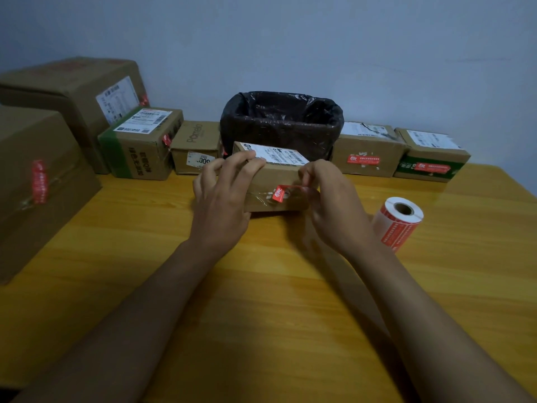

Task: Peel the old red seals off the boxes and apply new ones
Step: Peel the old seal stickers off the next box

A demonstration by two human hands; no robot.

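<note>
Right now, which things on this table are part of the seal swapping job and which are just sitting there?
Part of the job:
- small box, steadied by left hand
- old red seal, pinched by right hand
- roll of new seals
- lined bin, probably for peeled seals
- other sealed boxes

Just there:
- wooden table
- wall

"Pomelo" along the top of a small cardboard box (195, 146), "00" on its white sticker (200, 160).
</note>
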